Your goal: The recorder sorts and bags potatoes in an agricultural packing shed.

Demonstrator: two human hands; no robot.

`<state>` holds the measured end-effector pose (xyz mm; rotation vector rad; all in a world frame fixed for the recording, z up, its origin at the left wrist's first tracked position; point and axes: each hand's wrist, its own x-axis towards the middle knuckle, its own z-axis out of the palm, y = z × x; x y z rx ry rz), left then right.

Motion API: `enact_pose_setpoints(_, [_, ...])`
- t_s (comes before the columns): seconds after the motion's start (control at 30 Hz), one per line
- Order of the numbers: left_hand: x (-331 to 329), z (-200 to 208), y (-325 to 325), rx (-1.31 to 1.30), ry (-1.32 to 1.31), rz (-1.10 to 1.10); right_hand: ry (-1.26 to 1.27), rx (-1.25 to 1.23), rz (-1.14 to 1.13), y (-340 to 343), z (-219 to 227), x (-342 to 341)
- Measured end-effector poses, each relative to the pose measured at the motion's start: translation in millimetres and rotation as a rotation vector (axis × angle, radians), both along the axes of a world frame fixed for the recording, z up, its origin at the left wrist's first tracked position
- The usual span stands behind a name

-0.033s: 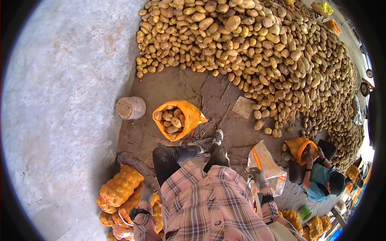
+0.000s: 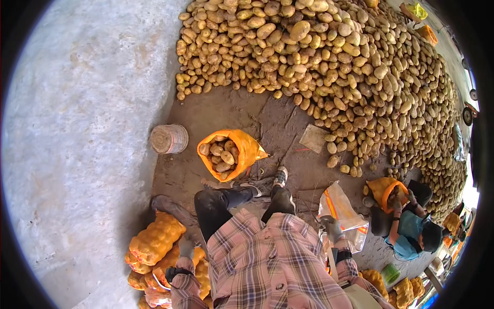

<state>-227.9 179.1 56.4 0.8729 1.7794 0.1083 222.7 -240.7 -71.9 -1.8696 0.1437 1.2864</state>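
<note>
Left hand [image 2: 187,249] low, near the bulging orange mesh sacks [image 2: 157,237]; cannot tell whether loose or gripping. Apparently filled already, to judge from the full shape. Farther forward, a dirty bucket [image 2: 169,139]. To the right of it, an open orange sack [image 2: 246,147] with potatoes [image 2: 224,154] close to its mouth: perhaps nearly full, but not yet closed. Beyond, a very large heap of loose potatoes [image 2: 309,67], so probably much left outside the sacks. Right hand [image 2: 331,224] at the white striped sack [image 2: 346,207]; cannot tell whether grasping its edge or only touching. Far right, another orange sack [image 2: 382,189] at a co-worker's hands [image 2: 397,201].
</note>
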Motion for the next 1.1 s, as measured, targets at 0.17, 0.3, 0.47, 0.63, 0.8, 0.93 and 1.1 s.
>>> enact_pose_setpoints(0.17, [30, 26, 61, 0.207, 0.134, -0.062, 0.134, -0.1, 0.02, 14, -18, 30])
enact_pose_setpoints(0.3, [15, 23, 126, 0.371, -0.088, 0.167, -0.466, 0.147, 0.547, 65, -54, 68])
enact_pose_setpoints(0.47, [35, 40, 227, 0.541, -0.114, 0.184, -0.316, 0.236, 0.303, 246, -15, 88])
enact_pose_setpoints(0.63, [152, -9, 324, 0.371, -0.21, -0.153, -0.564, 0.211, 0.313, 313, -60, 63])
enact_pose_setpoints(0.8, [205, -157, 428, -0.013, -0.433, -0.513, 0.169, 0.348, -0.509, 429, -61, -17])
enact_pose_setpoints(0.93, [237, -259, 410, 0.076, -0.186, -1.132, 0.03, -0.02, -0.264, 449, -86, -59])
enact_pose_setpoints(1.1, [188, -354, 395, -0.21, -0.145, -1.008, -0.015, -0.218, -0.359, 512, -145, -100])
